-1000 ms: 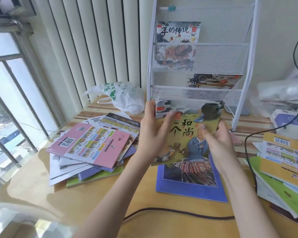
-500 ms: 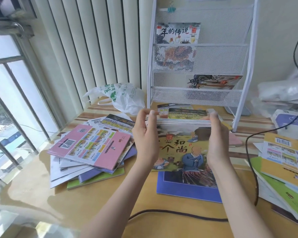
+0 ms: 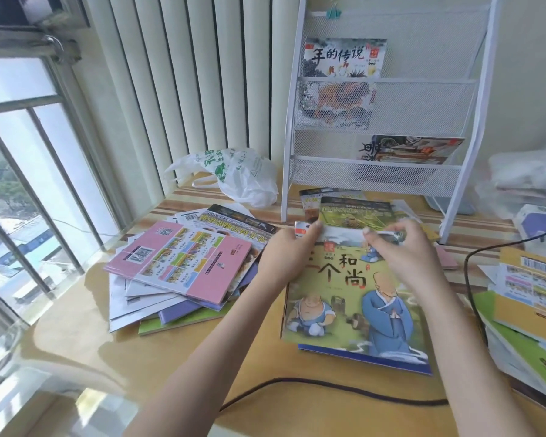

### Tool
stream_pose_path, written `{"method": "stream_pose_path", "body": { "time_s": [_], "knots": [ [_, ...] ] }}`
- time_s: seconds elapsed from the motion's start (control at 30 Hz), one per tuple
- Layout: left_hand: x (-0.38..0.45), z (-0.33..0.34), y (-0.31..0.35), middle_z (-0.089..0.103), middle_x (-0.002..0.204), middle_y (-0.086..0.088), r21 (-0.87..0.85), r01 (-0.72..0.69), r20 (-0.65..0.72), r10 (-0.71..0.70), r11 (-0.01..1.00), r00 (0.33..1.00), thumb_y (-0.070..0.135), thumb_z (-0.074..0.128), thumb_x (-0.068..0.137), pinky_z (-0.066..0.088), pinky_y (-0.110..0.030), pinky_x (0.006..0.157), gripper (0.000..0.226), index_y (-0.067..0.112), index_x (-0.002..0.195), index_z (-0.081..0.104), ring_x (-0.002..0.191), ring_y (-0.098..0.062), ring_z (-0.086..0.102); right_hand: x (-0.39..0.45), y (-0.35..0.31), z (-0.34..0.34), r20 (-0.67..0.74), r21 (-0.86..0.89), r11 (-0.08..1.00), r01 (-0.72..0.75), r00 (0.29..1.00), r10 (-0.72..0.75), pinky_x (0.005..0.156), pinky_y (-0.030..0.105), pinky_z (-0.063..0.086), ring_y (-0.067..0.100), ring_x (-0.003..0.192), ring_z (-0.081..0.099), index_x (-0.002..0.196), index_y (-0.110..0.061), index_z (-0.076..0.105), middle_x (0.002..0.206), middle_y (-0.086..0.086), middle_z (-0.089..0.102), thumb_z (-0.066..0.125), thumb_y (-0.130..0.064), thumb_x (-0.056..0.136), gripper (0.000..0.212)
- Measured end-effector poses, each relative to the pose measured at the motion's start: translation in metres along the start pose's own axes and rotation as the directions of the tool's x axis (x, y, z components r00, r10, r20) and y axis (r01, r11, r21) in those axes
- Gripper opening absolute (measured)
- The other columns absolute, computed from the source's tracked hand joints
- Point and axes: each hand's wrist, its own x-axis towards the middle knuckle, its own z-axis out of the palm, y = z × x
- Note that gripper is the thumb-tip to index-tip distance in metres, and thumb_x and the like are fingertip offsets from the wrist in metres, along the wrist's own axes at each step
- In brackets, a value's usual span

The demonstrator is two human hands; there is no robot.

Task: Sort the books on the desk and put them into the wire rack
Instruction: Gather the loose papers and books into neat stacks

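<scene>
A picture book with two monks on its cover [image 3: 353, 298] lies flat on a blue book [image 3: 369, 357] in the middle of the desk. My left hand [image 3: 284, 250] grips its top left corner. My right hand [image 3: 404, 247] pinches its top edge between thumb and fingers. Just behind stands the white wire rack [image 3: 292, 127]. An illustrated book [image 3: 344, 58] leans in its upper tier and another book [image 3: 410, 149] lies low in the middle tier. Two more books [image 3: 353, 208] lie between my hands and the rack's foot.
A loose pile topped by a pink book [image 3: 183, 263] lies to the left, and a stack with yellow and green covers [image 3: 533, 298] to the right. A white plastic bag [image 3: 240, 175] sits by the blinds. A black cable [image 3: 328, 386] crosses the near desk.
The monk book, held up tilted between both hands a second ago, has come down flat onto the blue book. Both hands have slid to its top edge.
</scene>
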Motion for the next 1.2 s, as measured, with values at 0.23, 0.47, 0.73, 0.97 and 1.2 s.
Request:
{"method": "stream_pose_path", "body": {
  "time_s": [0.23, 0.47, 0.73, 0.97, 1.2],
  "knots": [
    [-0.006, 0.03, -0.028, 0.063, 0.089, -0.012, 0.665, -0.018, 0.003, 0.021, 0.746, 1.0, 0.061, 0.028, 0.095, 0.033, -0.027, 0.058, 0.063, 0.008, 0.087, 0.062, 0.083, -0.027, 0.06, -0.016, 0.041, 0.058, -0.069, -0.606, 0.795, -0.025, 0.997, -0.022, 0.087, 0.043, 0.035, 0.034, 0.112, 0.041, 0.108, -0.014, 0.048, 0.122, 0.02, 0.047, 0.045, -0.04, 0.096, 0.029],
    [0.0, 0.001, -0.009, 0.041, 0.061, 0.001, 0.839, -0.074, 0.006, 0.127, 0.539, 0.992, 0.065, 0.024, 0.093, 0.023, -0.022, 0.048, 0.065, 0.013, 0.062, 0.045, 0.051, -0.015, 0.038, -0.025, 0.021, 0.061, -0.101, -0.59, 0.793, 0.149, 0.962, -0.255, 0.087, 0.042, 0.037, 0.03, 0.12, 0.036, 0.107, -0.015, 0.051, 0.132, 0.011, 0.043, 0.057, -0.01, 0.088, 0.02],
    [-0.006, -0.081, -0.097, 0.011, 0.158, -0.015, 0.74, 0.229, -0.202, -0.116, 0.633, 0.972, 0.086, 0.025, 0.073, -0.001, -0.065, 0.109, 0.104, 0.019, 0.151, 0.012, 0.145, -0.04, -0.001, -0.018, -0.052, 0.137, 0.419, 0.022, 0.995, -0.1, 0.904, 0.082, 0.078, 0.029, 0.042, 0.024, 0.102, 0.054, 0.118, -0.014, 0.042, 0.108, 0.002, 0.052, 0.055, -0.025, 0.09, 0.033],
    [-0.013, -0.095, -0.108, -0.002, 0.16, -0.014, 0.735, 0.109, -0.086, -0.067, 0.669, 0.994, 0.086, 0.036, 0.07, -0.008, -0.065, 0.108, 0.11, 0.022, 0.153, 0.002, 0.145, -0.039, -0.01, -0.018, -0.057, 0.191, 0.306, 0.307, 0.883, -0.356, 0.915, 0.262, 0.069, 0.028, 0.039, 0.02, 0.087, 0.049, 0.113, -0.01, 0.043, 0.086, -0.002, 0.047, 0.065, -0.021, 0.083, 0.038],
    [-0.02, -0.109, -0.087, 0.057, 0.106, -0.011, 0.684, 0.002, -0.055, 0.049, 0.73, 0.997, 0.068, 0.039, 0.081, 0.041, -0.042, 0.09, 0.062, 0.011, 0.102, 0.054, 0.109, -0.033, 0.05, -0.007, -0.055, 0.201, 0.329, 0.43, 0.773, -0.466, 0.879, 0.346, 0.07, 0.032, 0.048, 0.023, 0.074, 0.054, 0.088, -0.009, 0.051, 0.083, 0.009, 0.058, 0.073, -0.03, 0.078, 0.032]
  ]
}}
